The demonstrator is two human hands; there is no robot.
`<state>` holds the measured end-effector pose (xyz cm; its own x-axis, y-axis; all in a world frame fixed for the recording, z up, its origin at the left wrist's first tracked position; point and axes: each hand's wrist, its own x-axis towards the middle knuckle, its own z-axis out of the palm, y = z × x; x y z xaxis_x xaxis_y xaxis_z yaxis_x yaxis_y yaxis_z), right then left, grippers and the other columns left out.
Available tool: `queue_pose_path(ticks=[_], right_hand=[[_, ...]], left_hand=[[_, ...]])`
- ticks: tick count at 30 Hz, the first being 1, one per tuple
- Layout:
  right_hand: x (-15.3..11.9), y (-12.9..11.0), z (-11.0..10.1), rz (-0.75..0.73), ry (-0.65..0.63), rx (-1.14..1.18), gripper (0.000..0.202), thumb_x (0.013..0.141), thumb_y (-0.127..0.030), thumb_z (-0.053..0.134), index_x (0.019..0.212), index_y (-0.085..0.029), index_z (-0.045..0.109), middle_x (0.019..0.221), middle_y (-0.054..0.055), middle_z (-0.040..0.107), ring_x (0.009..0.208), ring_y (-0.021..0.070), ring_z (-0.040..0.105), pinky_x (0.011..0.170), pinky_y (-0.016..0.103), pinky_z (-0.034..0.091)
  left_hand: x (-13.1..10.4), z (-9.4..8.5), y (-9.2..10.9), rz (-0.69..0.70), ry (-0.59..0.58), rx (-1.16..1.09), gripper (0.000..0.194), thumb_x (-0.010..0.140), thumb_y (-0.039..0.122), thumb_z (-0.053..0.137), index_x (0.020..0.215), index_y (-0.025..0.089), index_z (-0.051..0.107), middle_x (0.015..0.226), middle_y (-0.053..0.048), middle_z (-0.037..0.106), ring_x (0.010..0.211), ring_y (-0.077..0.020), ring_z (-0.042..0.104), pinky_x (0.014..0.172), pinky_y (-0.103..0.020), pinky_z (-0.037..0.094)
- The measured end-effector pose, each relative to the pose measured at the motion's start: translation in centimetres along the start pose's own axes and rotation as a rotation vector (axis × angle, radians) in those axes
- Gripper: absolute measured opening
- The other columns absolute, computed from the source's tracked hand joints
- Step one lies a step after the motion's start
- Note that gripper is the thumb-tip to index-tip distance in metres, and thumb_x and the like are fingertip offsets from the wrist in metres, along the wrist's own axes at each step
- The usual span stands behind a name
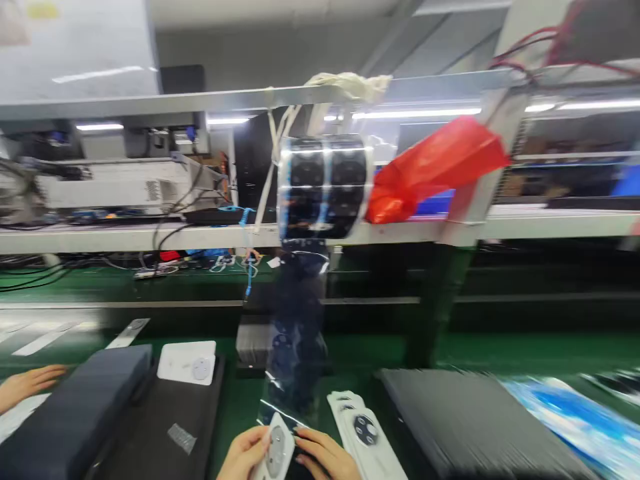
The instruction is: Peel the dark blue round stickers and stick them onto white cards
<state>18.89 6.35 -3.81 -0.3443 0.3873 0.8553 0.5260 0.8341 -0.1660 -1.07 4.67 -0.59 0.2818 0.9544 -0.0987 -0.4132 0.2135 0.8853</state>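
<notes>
At the bottom centre, my left hand (245, 455) and my right hand (324, 456) together hold a small white card with a round grey part (276, 452). A clear film strip of dark round pieces (295, 360) hangs down to the card from a roll (325, 187) tied to the overhead rail. Just right of my right hand lies a fanned stack of white cards (363, 427) bearing dark round parts.
Another person's hand (27, 385) rests at the far left by a dark blue block (75, 413). A black tray (165, 427) carries a white card (189, 362). A dark tray (470, 420) lies right; a red bag (435, 167) hangs above the shelf.
</notes>
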Motion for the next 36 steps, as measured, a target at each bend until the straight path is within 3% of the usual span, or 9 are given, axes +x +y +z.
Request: queue_pose_path(ticks=[6,10,13,17,20,24,28,33,36], right_hand=[[1.4,-2.2,-1.5,-0.011,0.168,-0.169,0.02,0.091,-0.022,0.047,0.098,-0.019,0.065,0.094,0.004,0.067,0.075,0.0112,0.063,0.063,0.021,0.053],[2.0,-3.1,-1.9,-0.096,0.229,-0.158,0.016,0.086,-0.01,0.052,0.09,-0.017,0.065,0.096,0.005,0.065,0.093,0.0132,0.06,0.075,0.024,0.048],[2.3,-3.2,-1.9,-0.065,0.187,-0.125,0.015,0.084,-0.011,0.054,0.086,-0.02,0.067,0.094,0.003,0.064,0.094,0.014,0.057,0.08,0.03,0.042],[2.0,-2.9,-2.3,0.188,-0.044,0.12,0.008,0.075,-0.017,0.068,0.078,-0.024,0.069,0.083,0.0,0.063,0.082,0.0116,0.057,0.079,0.03,0.04],[2.1,-2.4,-3.3,0.517,-0.171,0.457,0.008,0.074,-0.025,0.07,0.073,-0.018,0.066,0.078,0.002,0.063,0.079,0.0115,0.058,0.076,0.026,0.043],[2.8,-2.0,-3.6,0.872,-0.099,0.731,0.029,0.072,-0.041,0.071,0.076,-0.014,0.059,0.078,0.003,0.059,0.076,0.0109,0.055,0.074,0.024,0.045],[3.3,-2.5,-1.6,1.064,0.003,0.854,0.039,0.066,-0.045,0.075,0.079,-0.012,0.058,0.079,0.004,0.059,0.076,0.0108,0.055,0.074,0.022,0.046],[3.1,-3.3,0.2,1.178,0.023,0.913,0.045,0.063,-0.046,0.076,0.081,-0.011,0.056,0.078,0.005,0.062,0.074,0.0127,0.06,0.073,0.023,0.047],[3.0,-3.3,0.1,1.221,0.035,0.867,0.047,0.061,-0.048,0.077,0.08,-0.011,0.056,0.075,0.006,0.063,0.072,0.013,0.06,0.071,0.022,0.047]], left_hand=[[-0.7,0.7,1.5,-0.083,0.078,-0.02,0.04,0.059,0.037,0.081,0.09,0.014,0.073,0.086,-0.008,0.068,0.076,-0.0125,0.06,0.075,-0.019,0.045],[-0.4,0.2,1.3,-0.089,0.134,-0.008,0.044,0.055,0.039,0.083,0.091,0.015,0.073,0.093,-0.009,0.068,0.084,-0.0161,0.062,0.079,-0.022,0.047],[0.1,-0.3,1.0,-0.042,0.202,0.025,0.044,0.057,0.039,0.082,0.092,0.015,0.071,0.099,-0.008,0.067,0.092,-0.0164,0.06,0.085,-0.022,0.046],[0.4,-0.5,0.7,0.006,0.21,0.079,0.042,0.063,0.04,0.078,0.092,0.013,0.068,0.092,-0.006,0.065,0.08,-0.011,0.057,0.071,-0.017,0.045],[0.4,-0.6,0.3,0.036,0.265,0.098,0.044,0.064,0.044,0.076,0.09,0.011,0.064,0.085,-0.005,0.062,0.074,-0.0093,0.054,0.064,-0.016,0.043],[0.4,-0.5,0.0,0.146,0.373,0.235,0.047,0.072,0.05,0.068,0.099,0.012,0.061,0.109,-0.01,0.06,0.084,-0.0116,0.057,0.069,-0.017,0.046],[-0.3,0.7,0.0,0.231,0.375,0.371,0.048,0.075,0.056,0.06,0.099,0.014,0.054,0.147,-0.012,0.028,0.073,-0.0115,0.06,0.058,-0.023,0.049],[-1.2,1.9,-0.2,0.18,0.306,0.4,0.051,0.082,0.055,0.053,0.114,0.016,0.043,0.113,-0.013,0.059,0.063,-0.0097,0.057,0.057,-0.022,0.046],[-1.4,2.3,-0.4,0.177,0.243,0.434,0.045,0.085,0.052,0.051,0.111,0.015,0.044,0.108,-0.01,0.061,0.065,-0.0073,0.054,0.063,-0.02,0.046]])
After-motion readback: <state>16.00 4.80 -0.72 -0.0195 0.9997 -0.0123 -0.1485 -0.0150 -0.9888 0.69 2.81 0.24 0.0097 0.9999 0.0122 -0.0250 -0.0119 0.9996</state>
